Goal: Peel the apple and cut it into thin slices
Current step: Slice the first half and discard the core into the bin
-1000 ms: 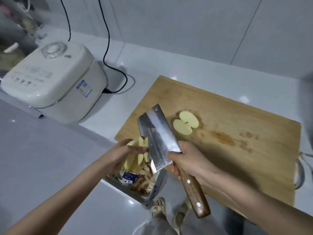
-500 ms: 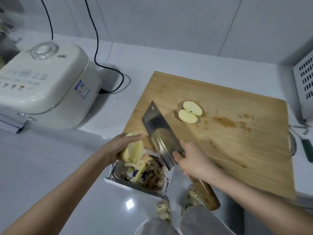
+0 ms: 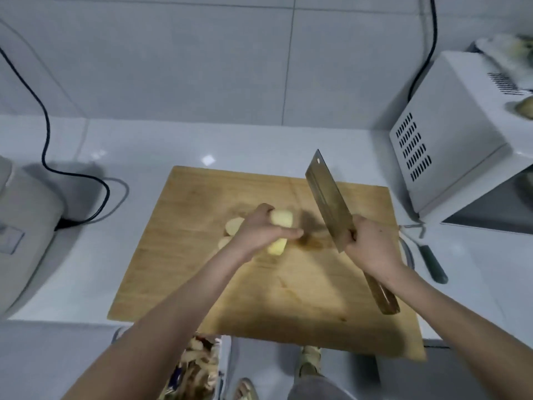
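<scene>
A peeled apple piece [image 3: 281, 226], pale yellow, sits on the wooden cutting board [image 3: 259, 298] near its middle. My left hand [image 3: 261, 230] grips it from above, thumb and fingers curled round it. Two cut apple slices [image 3: 232, 228] lie just left of that hand, partly hidden by it. My right hand [image 3: 367, 243] grips the wooden handle of a cleaver [image 3: 328, 197]. The blade is raised off the board and tilted, to the right of the apple piece and apart from it.
A white microwave [image 3: 450, 134] stands at the right. A rice cooker [image 3: 23, 226] with a black cord [image 3: 46, 140] is at the left. A peeler [image 3: 429, 255] lies right of the board. A bin of peels [image 3: 199, 368] is below the counter edge.
My left hand carried the apple piece from over the peel bin onto the board's middle. My right hand moved the cleaver right and raised it. The view shifted right.
</scene>
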Action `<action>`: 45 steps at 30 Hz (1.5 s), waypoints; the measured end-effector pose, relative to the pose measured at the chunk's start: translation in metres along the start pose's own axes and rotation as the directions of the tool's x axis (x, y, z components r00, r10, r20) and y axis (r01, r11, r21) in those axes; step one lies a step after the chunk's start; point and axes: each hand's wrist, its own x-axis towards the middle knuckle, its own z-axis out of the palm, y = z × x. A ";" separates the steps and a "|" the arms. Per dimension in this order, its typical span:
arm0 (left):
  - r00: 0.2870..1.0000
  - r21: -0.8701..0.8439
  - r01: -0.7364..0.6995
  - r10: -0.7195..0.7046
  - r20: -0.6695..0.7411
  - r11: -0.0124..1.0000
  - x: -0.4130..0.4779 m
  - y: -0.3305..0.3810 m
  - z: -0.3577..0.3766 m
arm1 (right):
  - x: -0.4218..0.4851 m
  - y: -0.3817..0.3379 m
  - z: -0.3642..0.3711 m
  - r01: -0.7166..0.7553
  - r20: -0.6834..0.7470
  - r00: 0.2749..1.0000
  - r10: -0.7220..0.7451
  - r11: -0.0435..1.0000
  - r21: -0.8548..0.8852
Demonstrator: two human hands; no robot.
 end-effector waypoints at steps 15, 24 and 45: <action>0.983 0.801 0.092 0.075 -0.169 0.592 0.091 0.009 0.102 | 0.074 0.074 0.019 0.137 0.205 0.972 -0.112 0.984 -0.111; 0.906 0.742 -0.421 0.215 0.363 0.522 0.117 -0.002 0.047 | 0.083 0.074 0.020 -0.046 0.298 0.953 0.048 0.999 -0.012; 0.697 0.730 -0.601 0.660 0.279 0.326 0.087 -0.034 0.027 | 0.082 0.025 -0.003 0.189 0.393 0.910 -0.133 0.976 -0.106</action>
